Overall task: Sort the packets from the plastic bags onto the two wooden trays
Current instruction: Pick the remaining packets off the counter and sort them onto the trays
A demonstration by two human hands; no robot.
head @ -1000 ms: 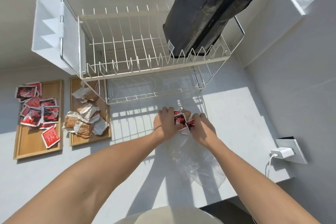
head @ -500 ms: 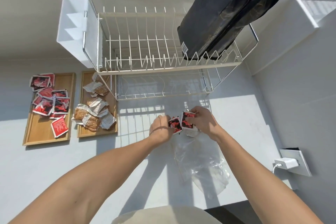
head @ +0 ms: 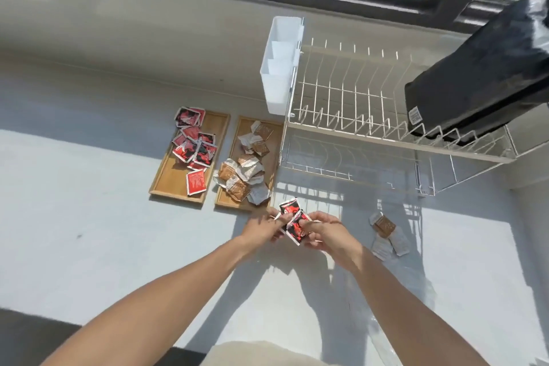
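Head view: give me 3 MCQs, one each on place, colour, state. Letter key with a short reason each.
1. Where do the loose brown packets lie?
A. On the counter to the right of the hands
B. In the dish rack
C. On the left tray

2. What colour are the packets on the left tray?
A. Brown
B. Red and black
C. Green

3. What are the hands doing?
A. Both empty
B. Only the left holds packets
C. Both grip red packets between them

Key: 1 A, they sit on the white counter beside the right hand. 2 B, red-black packets pile there; the brown ones fill the right tray. 3 C, the left hand and right hand both pinch them.
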